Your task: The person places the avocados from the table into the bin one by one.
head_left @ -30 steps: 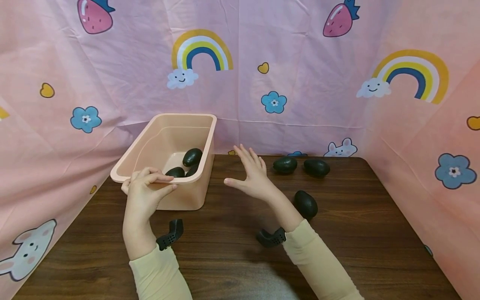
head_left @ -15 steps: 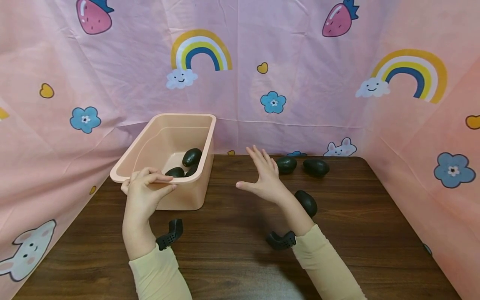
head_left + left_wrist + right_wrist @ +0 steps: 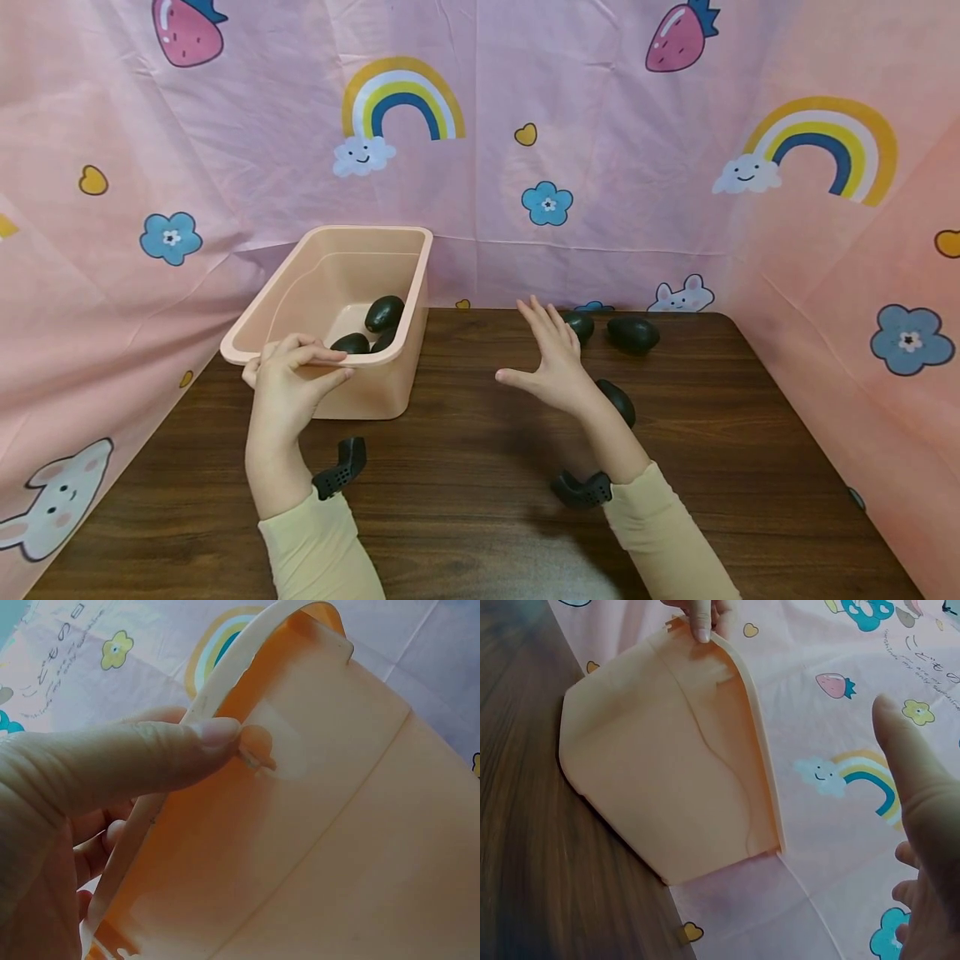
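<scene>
A peach plastic bin (image 3: 375, 387) stands at the left of the table, with several dark green avocados (image 3: 384, 313) inside near its right wall. My left hand (image 3: 288, 387) pinches the bin's front rim; in the left wrist view the thumb (image 3: 150, 754) lies on the outer side, fingers behind. My right hand (image 3: 558, 367) hovers over the table right of the bin, fingers spread and holding nothing. Just past its fingers an avocado (image 3: 581, 327) is partly hidden by them. Another avocado (image 3: 633, 335) lies to its right, and a third avocado (image 3: 618, 402) shows partly behind the right wrist.
Dark wooden table (image 3: 450, 517) beneath everything. A pink and lilac printed cloth (image 3: 480, 167) hangs along the back and both sides, close behind the bin and the far avocados. Each wrist carries a black camera mount (image 3: 341, 471).
My right hand has moved to the right, away from the bin and toward the loose avocados, fingers still spread. My left hand and the bin have stayed in place.
</scene>
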Motion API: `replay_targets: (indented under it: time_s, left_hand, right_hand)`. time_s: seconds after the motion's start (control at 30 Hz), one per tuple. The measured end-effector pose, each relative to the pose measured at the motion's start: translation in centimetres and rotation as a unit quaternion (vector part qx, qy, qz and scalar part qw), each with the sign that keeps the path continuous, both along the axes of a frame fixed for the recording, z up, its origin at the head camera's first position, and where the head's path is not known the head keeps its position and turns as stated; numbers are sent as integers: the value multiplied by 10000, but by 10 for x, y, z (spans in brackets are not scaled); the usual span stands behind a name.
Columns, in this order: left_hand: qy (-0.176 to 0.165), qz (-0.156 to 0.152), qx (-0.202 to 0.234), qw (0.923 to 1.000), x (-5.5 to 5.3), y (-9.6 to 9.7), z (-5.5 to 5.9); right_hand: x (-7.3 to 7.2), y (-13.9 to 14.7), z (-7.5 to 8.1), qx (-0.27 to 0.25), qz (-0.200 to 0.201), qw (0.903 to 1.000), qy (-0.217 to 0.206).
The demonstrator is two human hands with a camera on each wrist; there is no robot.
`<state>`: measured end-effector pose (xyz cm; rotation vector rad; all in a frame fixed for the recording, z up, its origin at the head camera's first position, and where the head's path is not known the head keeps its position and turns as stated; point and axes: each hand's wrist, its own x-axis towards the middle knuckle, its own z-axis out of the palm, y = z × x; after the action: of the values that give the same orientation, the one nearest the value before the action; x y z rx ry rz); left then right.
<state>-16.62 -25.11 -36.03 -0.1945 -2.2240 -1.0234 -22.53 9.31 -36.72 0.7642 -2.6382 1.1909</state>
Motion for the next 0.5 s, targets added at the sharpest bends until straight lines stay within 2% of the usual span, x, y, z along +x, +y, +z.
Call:
replay_targets:
  time_s: [0.5]
  left_hand:
    - [2,-37,21,10000,1,0,0]
  right_hand:
    - [6,32,-8,-78,-69,9999,-20]
